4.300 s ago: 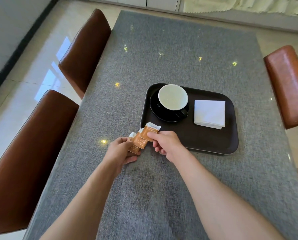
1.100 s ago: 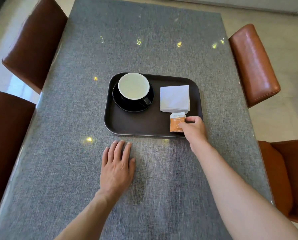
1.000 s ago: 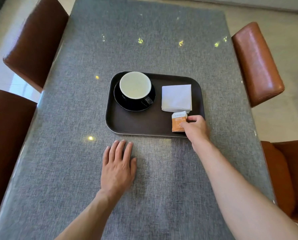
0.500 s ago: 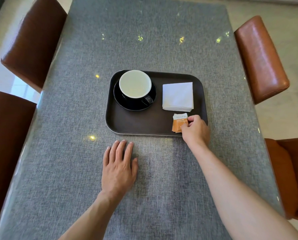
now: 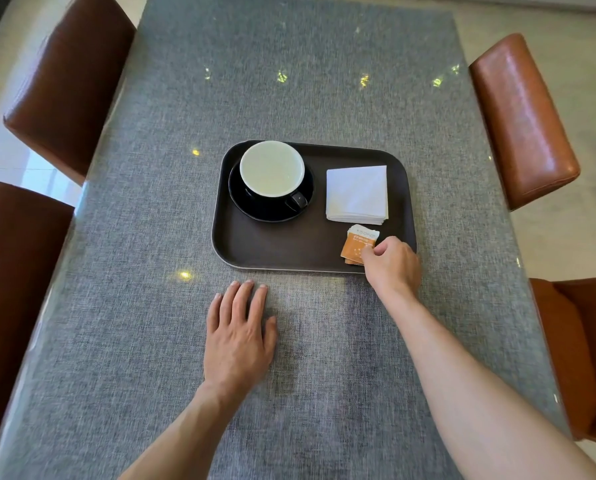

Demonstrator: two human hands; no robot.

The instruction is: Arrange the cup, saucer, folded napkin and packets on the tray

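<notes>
Pinching the small stack of orange packets (image 5: 358,244) by its right edge, the right hand (image 5: 391,263) is setting it in the tray's (image 5: 255,244) near right corner, just below the folded napkin (image 5: 357,194). The left hand (image 5: 238,336) is lying flat and loosely spread on the table (image 5: 151,306). The packets are likely handling as light, thin and slippery, so an edge pinch is suiting them. The cup (image 5: 272,168) is sitting on its saucer (image 5: 251,202) in the far left corner.
</notes>
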